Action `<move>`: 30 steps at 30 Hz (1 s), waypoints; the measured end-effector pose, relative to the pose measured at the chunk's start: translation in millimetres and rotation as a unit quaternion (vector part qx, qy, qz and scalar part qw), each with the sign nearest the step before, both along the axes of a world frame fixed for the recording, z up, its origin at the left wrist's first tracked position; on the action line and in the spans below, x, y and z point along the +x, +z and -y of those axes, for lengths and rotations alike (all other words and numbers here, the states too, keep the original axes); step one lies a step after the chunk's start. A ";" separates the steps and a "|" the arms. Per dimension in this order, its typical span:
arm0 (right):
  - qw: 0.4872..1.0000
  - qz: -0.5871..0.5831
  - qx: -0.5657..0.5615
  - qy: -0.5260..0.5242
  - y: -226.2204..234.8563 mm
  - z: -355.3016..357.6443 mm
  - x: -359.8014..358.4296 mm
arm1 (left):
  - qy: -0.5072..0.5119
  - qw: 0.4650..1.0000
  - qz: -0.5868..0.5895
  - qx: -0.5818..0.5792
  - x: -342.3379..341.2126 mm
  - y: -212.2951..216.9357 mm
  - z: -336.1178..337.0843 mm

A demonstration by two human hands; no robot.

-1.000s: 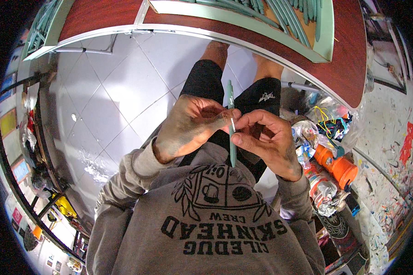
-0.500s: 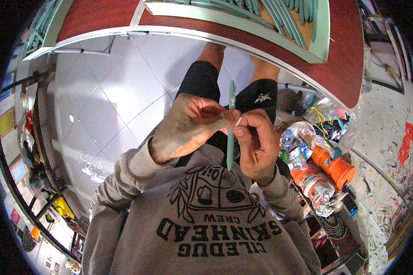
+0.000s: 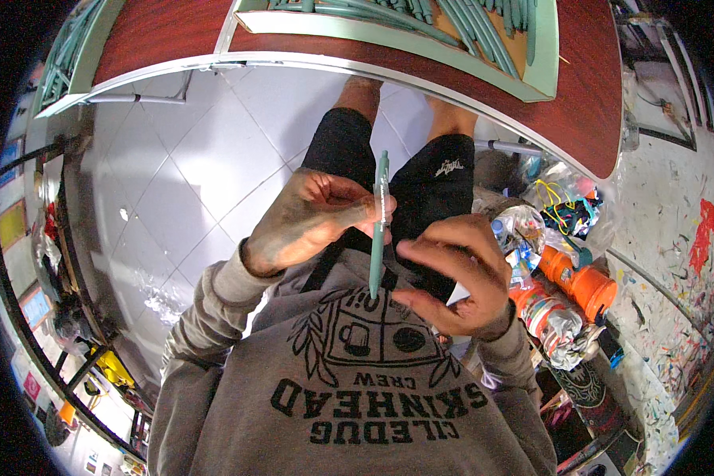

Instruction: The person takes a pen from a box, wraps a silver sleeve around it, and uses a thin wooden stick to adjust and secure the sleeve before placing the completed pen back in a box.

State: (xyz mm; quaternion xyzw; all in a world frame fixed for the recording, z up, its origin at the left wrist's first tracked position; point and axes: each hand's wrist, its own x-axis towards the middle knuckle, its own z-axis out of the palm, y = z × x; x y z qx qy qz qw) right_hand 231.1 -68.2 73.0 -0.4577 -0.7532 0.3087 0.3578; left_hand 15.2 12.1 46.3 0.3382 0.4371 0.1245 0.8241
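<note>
Left of pen [image 3: 377, 247]: left hand [image 3: 309, 220], pinching it — long axis fore-and-aft; right of pen: right hand [image 3: 480, 266], just clear, parted wide.

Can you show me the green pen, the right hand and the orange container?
Green pen [image 3: 378, 239], head view: its barrel.
Right hand [image 3: 484, 271], head view: its middle.
Orange container [image 3: 589, 291], head view: its side.

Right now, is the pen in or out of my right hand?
Out: your left hand holds the pen; your right hand is apart.
</note>
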 end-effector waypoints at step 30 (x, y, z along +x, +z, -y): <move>0.990 0.071 0.115 0.031 18.2 4.5 -11.8 | 0.035 0.997 0.014 0.074 1.9 -9.1 1.4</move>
